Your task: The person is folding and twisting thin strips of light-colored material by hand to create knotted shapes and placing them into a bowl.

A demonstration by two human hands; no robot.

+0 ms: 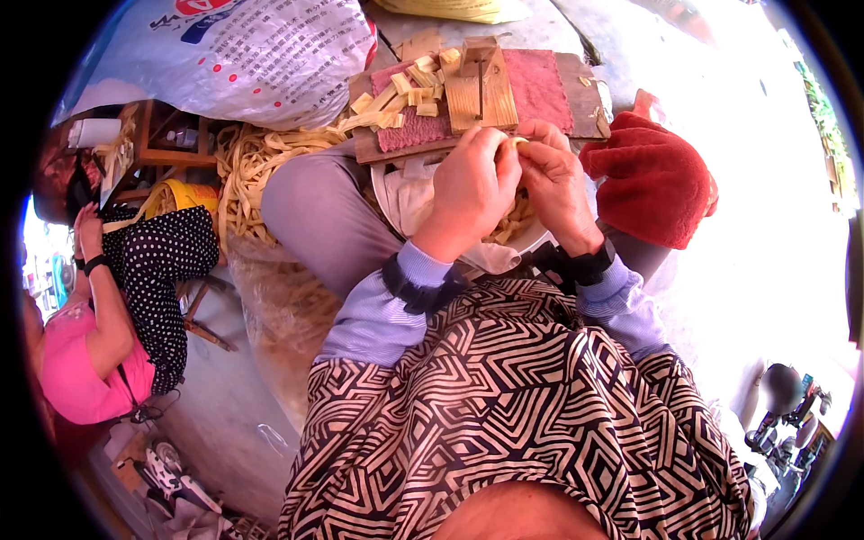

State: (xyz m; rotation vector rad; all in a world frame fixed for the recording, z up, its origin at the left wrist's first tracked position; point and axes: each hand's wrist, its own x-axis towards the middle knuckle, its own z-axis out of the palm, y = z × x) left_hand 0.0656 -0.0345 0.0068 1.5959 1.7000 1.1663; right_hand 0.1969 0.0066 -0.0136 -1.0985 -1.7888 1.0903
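Close together over my lap, both hands pinch a small pale yellow strip (517,140). My left hand (470,184) has its fingers closed on one side of it, and my right hand (558,180) grips the other side. The fingers hide most of the strip. Just beyond them, a wooden block (457,103) with a thin dark metal piece along its top rests on a board (583,94) covered by a red cloth (540,79). Short cut yellow pieces (396,97) lie heaped on the cloth, left of the block.
Long yellow strips (247,180) pile up left of my knee, beside a large printed plastic sack (270,63). A dark red cloth (652,184) covers my right knee. At the left sits another person in a pink top (99,369), near a yellow container (180,195).
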